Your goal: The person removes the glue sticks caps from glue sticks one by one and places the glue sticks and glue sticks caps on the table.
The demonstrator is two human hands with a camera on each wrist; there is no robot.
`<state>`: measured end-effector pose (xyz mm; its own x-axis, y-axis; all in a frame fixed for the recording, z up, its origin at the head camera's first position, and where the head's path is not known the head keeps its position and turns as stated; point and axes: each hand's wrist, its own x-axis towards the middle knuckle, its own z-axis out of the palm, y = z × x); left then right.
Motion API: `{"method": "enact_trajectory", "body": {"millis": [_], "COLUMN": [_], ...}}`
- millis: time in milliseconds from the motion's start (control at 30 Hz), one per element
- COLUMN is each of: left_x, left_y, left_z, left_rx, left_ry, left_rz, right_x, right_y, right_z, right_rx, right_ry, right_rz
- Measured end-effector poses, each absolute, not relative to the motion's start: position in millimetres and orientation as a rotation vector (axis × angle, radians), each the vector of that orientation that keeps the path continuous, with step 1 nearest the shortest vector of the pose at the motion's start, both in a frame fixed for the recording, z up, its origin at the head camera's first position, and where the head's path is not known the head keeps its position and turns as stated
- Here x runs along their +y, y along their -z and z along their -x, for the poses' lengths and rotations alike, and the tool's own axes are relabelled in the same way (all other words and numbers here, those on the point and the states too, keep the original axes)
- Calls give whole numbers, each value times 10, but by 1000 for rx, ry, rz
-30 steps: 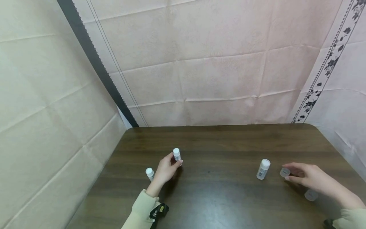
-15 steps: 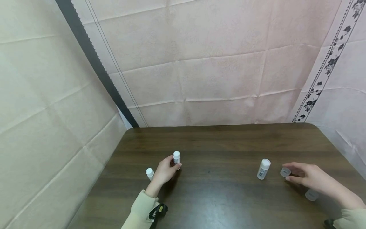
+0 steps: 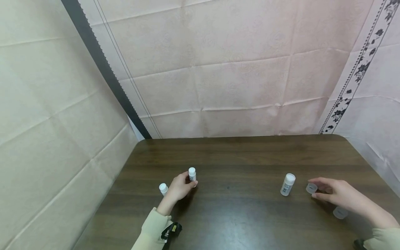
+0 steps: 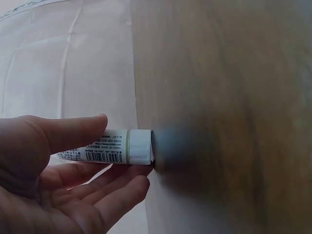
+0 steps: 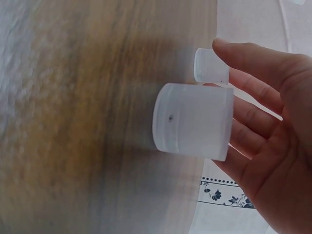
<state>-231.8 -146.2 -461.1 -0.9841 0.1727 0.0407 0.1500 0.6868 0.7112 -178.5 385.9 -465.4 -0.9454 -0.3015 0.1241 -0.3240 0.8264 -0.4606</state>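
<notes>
My left hand (image 3: 178,188) grips a small white labelled tube (image 3: 192,174), which looks like a glue stick, upright between thumb and fingers. In the left wrist view, fine print and a barcode show on that tube (image 4: 107,148), its white end close against the table. A second white tube (image 3: 163,188) stands beside the left wrist, partly hidden by it. Over on the right, my right hand (image 3: 335,192) has its thumb and fingers around a small translucent cup-shaped cap (image 5: 209,66). A similar translucent cap (image 5: 192,119) stands nearer the right wrist, under the palm side.
Another white labelled tube (image 3: 287,184) stands upright a little left of the right hand. Everything is on a dark wooden table (image 3: 240,152) with rounded far corners. Pale creased cloth (image 3: 237,86) hangs behind it and along both sides.
My left hand has brought its white tube slightly down and back toward the body, in small steps. The right hand and the caps have stayed where they were.
</notes>
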Motion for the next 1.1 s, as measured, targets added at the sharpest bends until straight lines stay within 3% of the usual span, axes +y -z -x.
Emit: {"method": "enact_trajectory", "body": {"millis": [833, 1100], "left_x": [-1491, -1490], "left_y": [4591, 4071], "left_z": [2259, 2197], "left_rx": [2827, 2841], "left_ry": [-1205, -1341], "left_rz": [-194, -295], "right_x": [3825, 3766], "right_y": [4619, 4300], "right_z": [1762, 1778], "right_rx": [-2975, -2830], "right_ry": [-792, -683], "right_rz": [-483, -556]}}
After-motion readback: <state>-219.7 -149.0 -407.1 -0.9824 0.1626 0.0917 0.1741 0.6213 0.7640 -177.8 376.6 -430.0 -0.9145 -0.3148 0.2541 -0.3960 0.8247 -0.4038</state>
